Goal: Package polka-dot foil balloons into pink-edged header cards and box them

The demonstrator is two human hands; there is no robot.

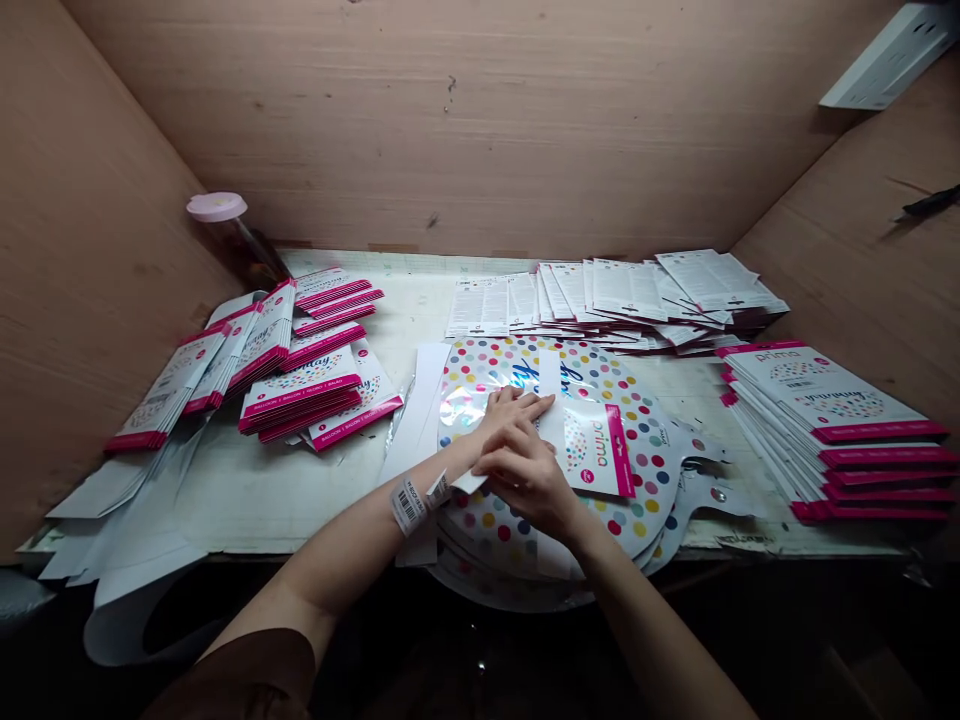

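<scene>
Across a plywood-walled worktop (247, 510), stacks of pink-edged balloon packets (832, 430) and loose printed leaflets (615, 300) are spread out. At the middle, a polka-dot foil balloon (637, 470) lies beneath a white "prima" header card (596, 450). The left hand (510, 420) is laid across the balloon, its fingers (525, 405) extended and close together, with the right hand (529, 475) curled over it; any pinched hold cannot be told. A barcode wristband (407, 503) is worn on the left wrist.
</scene>
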